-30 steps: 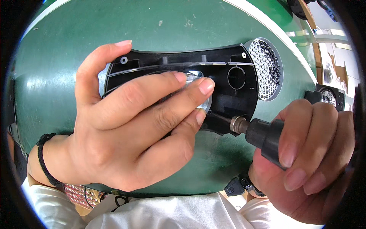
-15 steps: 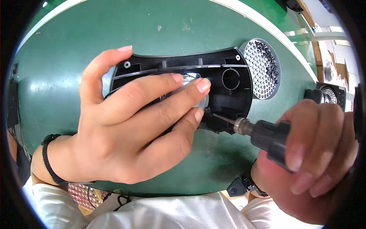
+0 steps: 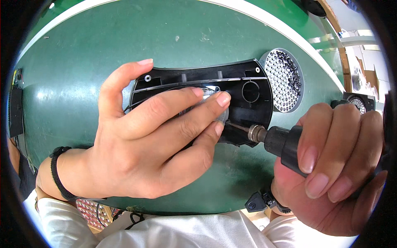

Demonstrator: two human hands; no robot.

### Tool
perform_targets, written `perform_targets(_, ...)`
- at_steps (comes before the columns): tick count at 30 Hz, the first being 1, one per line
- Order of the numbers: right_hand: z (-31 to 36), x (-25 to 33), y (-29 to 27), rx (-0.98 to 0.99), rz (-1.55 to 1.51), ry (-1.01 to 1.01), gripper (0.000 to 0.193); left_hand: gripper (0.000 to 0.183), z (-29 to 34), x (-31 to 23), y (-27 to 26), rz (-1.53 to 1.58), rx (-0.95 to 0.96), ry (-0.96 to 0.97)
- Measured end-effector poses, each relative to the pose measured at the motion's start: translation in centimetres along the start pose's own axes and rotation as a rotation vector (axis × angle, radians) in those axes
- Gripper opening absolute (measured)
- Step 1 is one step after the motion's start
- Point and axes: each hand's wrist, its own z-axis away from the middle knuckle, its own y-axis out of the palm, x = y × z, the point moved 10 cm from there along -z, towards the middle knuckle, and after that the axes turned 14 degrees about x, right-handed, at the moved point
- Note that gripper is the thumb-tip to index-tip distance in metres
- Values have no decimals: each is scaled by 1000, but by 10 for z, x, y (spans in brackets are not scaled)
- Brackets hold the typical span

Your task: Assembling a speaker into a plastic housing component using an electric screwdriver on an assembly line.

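A black plastic housing with curved edges lies on the green table, its inner side up. My left hand spans its left half. Three fingertips press on a clear round part inside the housing, while another finger reaches to the far left corner. Most of that round part is hidden under the fingers. In my right hand is a black electric screwdriver, gripped with the fingers wrapped round its body. Its thin bit points left, and the tip meets the edge of the round part, close to my left fingertips.
A round grey tray with a perforated face holds many black screws, close to the housing's right end. A black device with a round grille stands far right. At the left edge is a dark box. The green table has a white rim.
The screwdriver has moved left, bringing its bit tip from the bare housing to the round part's edge. My left hand and the housing's left end have shifted slightly right in the picture.
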Motion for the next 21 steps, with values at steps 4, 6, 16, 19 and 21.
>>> perform_targets(4, -1, 0, 0, -15, 23, -16, 32, 14, 0, -2, -2, -5, -30, -5)
perform_targets(6, -1, 0, 3, -26, 30, -21, 32, 14, 2, -2, 0, -8, -46, -4)
perform_targets(16, -9, 0, 7, 1, 44, -26, 35, 13, 1, 2, -8, 10, -32, -9)
perform_targets(19, -10, 1, 6, 56, 41, -45, 35, 13, 2, 4, -6, 9, -49, -10)
perform_targets(21, -10, 3, 6, 59, 34, -64, 36, 12, 0, 4, -7, 10, -35, -11)
